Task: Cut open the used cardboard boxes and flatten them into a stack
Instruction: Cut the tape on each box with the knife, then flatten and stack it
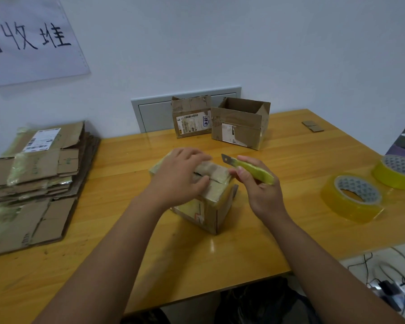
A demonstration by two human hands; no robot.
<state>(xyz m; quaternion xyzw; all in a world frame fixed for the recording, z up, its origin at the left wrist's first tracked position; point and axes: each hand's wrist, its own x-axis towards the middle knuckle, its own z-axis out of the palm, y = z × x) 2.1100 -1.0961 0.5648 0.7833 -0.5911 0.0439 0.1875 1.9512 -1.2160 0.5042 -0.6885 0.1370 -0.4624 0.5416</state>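
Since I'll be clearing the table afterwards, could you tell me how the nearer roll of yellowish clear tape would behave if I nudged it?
The nearer roll of yellowish clear tape lies flat on the wooden table, so it would probably slide, not roll. Its hollow core suggests it is fairly light. Tipped onto its edge, it could well roll off.

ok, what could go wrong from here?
1. The knife in the right hand has its blade out, pointing toward the left hand pressing on the box; a slip could cut the fingers.
2. The box looks small and light, so it may slide or tip under the cut.
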